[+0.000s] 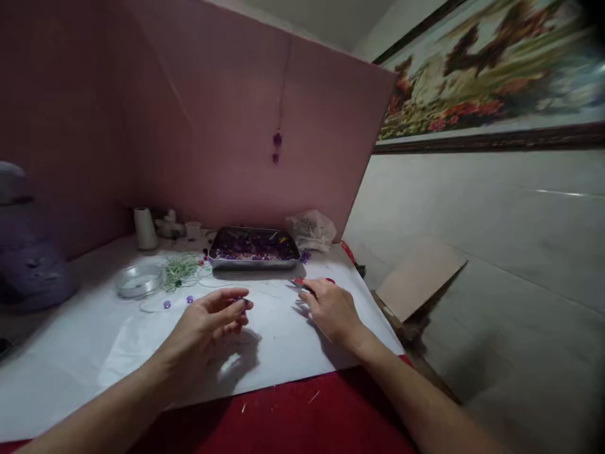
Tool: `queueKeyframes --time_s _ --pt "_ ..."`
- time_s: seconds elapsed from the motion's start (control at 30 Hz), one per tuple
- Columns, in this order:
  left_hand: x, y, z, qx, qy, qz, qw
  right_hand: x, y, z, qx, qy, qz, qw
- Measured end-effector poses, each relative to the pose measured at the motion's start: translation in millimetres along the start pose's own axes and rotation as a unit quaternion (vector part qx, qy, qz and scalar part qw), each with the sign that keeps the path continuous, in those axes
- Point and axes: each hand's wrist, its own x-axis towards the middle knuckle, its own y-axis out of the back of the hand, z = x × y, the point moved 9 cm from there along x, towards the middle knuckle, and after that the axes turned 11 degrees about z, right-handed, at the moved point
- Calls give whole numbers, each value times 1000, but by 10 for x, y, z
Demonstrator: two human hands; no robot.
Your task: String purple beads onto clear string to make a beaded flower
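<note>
My left hand (pixel 212 325) is raised over the white sheet, thumb and fingers pinched on a small purple bead (pixel 244 304), which they partly cover. My right hand (pixel 328 307) rests low over the sheet, its fingers closed round a small red-handled tool (pixel 299 282). A pointed metal tip sticks out to the left; the rest is hidden under the hand, so its exact kind is unclear. Two loose purple beads, one of them this round bead (pixel 167 304), lie left of my left hand.
A metal tray (pixel 255 263) of purple beads stands at the back, beside a clear plastic bag (pixel 312 230). Leftward are a tangle of green thread (pixel 182 269), a clear round dish (pixel 139 280) and a white thread cone (pixel 145 228). A beaded strand (pixel 276 140) hangs on the pink wall.
</note>
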Motion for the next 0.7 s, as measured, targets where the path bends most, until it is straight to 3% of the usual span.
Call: queueKeyframes --time_s 0.27,0.4,0.5,0.6,0.7 --pt "189 229 290 85 -101 78 988 -65 -240 -2 6 27 6 1000" --pt "229 262 342 172 -138 84 972 -57 -252 18 14 31 19 999" --pt "283 278 344 233 -166 86 954 -55 -188 -97 29 54 25 998" --pt "337 289 352 264 -201 86 939 -150 -134 -485 138 186 -14 973" --pt "356 243 337 307 -238 64 919 -365 -102 -813 274 331 -101 897"
